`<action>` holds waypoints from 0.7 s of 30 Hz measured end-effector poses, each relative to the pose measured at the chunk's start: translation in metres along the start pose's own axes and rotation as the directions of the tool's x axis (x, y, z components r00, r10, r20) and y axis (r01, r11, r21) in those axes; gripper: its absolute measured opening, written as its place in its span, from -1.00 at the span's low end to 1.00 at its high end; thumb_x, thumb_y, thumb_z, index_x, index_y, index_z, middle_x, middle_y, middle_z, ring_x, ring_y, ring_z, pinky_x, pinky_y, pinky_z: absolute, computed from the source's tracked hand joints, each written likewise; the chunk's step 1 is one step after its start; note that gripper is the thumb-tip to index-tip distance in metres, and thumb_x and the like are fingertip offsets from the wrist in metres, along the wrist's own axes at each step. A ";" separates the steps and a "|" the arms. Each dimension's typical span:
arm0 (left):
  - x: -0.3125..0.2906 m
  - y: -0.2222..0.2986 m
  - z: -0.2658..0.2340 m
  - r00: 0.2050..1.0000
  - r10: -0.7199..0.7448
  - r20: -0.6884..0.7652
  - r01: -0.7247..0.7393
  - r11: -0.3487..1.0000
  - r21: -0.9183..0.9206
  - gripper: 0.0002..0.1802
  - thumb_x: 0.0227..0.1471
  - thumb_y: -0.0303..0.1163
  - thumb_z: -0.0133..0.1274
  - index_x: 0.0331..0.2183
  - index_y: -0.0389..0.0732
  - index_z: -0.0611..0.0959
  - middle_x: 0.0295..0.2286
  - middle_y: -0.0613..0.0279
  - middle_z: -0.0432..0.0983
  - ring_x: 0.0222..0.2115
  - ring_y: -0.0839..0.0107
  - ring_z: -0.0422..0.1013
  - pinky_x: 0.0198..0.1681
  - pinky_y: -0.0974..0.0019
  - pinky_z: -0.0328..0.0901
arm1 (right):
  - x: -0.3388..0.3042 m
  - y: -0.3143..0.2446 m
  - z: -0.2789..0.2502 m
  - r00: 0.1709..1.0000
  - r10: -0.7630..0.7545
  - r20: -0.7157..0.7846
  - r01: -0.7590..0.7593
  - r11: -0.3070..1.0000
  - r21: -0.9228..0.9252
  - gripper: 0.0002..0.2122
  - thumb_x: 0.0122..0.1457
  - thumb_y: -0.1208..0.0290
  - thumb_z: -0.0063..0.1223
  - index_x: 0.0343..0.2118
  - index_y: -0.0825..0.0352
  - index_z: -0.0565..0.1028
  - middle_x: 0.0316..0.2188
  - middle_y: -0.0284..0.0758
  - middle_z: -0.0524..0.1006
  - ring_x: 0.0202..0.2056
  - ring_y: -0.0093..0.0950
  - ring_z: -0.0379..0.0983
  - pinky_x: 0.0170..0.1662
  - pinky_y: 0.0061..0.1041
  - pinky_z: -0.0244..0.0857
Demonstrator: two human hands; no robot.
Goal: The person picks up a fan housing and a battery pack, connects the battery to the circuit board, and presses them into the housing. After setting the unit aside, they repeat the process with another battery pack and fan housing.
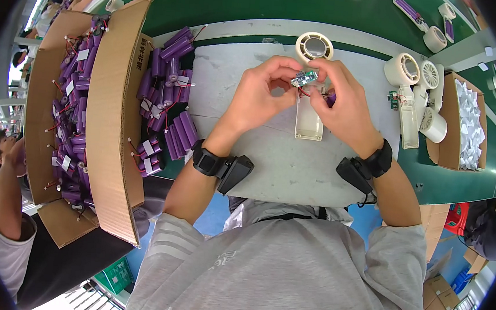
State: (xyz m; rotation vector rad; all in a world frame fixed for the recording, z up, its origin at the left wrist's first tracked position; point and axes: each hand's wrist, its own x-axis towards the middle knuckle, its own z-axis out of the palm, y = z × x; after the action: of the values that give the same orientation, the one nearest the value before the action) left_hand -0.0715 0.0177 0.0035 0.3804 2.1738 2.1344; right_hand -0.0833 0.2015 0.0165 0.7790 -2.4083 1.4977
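Observation:
My left hand (263,94) pinches a small green circuit board (305,78) between thumb and fingertips. The fingertips of my right hand (348,104) are close to the board's other end, and a purple battery cell (331,97) shows partly in its curled fingers. Red wires run below the board. Underneath lies the open white handle shell (309,124) of a small handheld fan, its round fan head (315,46) pointing away from me. My fingers hide the upper part of the handle.
A cardboard box (114,115) full of purple cells stands at left, with loose cells (169,79) beside it. White fan bodies (413,92) lie at right, near a box of white pieces (470,129). A grey mat (241,166) covers the green bench. Another person's arm (12,195) is far left.

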 end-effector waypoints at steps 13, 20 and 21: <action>-0.002 -0.001 -0.004 1.000 0.008 -0.018 -0.005 0.986 0.167 -0.70 -0.05 -0.72 0.08 -0.19 -0.41 0.63 -0.29 0.11 0.58 -0.29 0.43 0.53 -0.13 0.37 0.44 | -0.002 0.009 -0.001 0.999 -0.040 0.015 0.042 0.996 -0.080 -0.66 -0.07 0.55 0.29 -0.15 0.32 0.54 -0.32 -0.30 0.52 -0.43 -0.48 0.49 -0.45 -0.59 0.37; -0.003 0.001 -0.001 0.999 0.019 -0.032 -0.012 0.981 0.195 -0.71 -0.04 -0.72 0.08 -0.19 -0.40 0.64 -0.31 0.08 0.59 -0.33 0.40 0.55 -0.18 0.38 0.46 | 0.000 0.008 -0.002 0.999 -0.050 -0.018 0.048 0.995 -0.085 -0.69 -0.09 0.54 0.32 -0.21 0.32 0.58 -0.40 -0.32 0.55 -0.52 -0.56 0.47 -0.47 -0.62 0.36; -0.004 0.003 0.001 0.999 0.026 -0.035 -0.017 0.973 0.228 -0.71 -0.04 -0.72 0.08 -0.19 -0.40 0.64 -0.32 0.08 0.59 -0.34 0.40 0.55 -0.19 0.39 0.47 | -0.001 0.008 -0.002 0.999 -0.050 -0.018 0.048 0.995 -0.085 -0.69 -0.09 0.54 0.32 -0.21 0.32 0.58 -0.40 -0.32 0.55 -0.52 -0.56 0.47 -0.47 -0.62 0.36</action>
State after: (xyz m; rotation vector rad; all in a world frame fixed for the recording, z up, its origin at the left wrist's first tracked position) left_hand -0.0673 0.0174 0.0062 0.3819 2.4554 1.9209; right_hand -0.0874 0.2063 0.0110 0.7949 -2.4026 1.3689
